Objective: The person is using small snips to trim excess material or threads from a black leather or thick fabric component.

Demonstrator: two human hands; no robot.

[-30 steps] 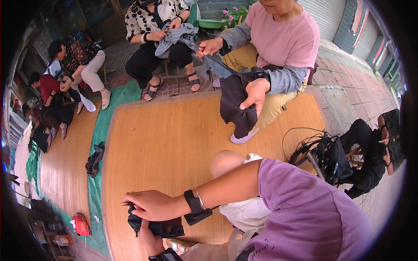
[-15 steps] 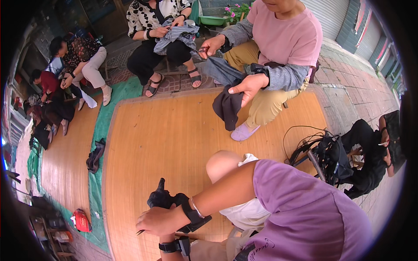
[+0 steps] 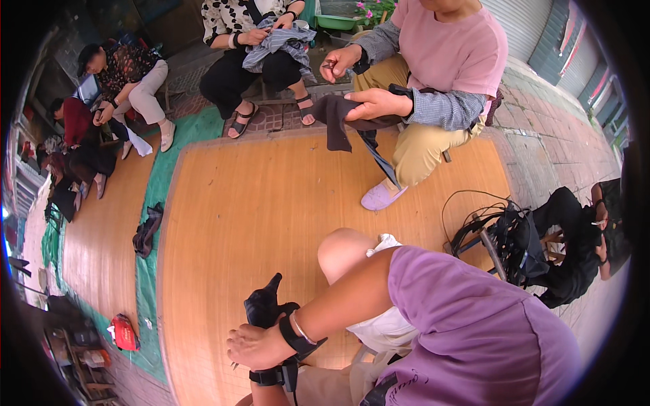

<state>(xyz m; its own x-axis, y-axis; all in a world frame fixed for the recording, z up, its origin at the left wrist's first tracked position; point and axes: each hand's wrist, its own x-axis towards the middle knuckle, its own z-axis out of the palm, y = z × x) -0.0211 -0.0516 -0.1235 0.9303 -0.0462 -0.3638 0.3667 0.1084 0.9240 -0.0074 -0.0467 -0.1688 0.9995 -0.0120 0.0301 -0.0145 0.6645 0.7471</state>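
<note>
Now farther right, black cloth (image 3: pixel 261 308), seemingly held

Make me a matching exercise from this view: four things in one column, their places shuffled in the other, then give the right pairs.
Things
A. Black fabric
B. Green basin
C. Striped cloth
D. Lilac shoe

Places
1. On the lap of a co-worker in sandals
2. On the orange-brown mat
3. At the wearer's right hand
4. Beside pink flowers

Right pairs: A-3, B-4, C-1, D-2
</note>
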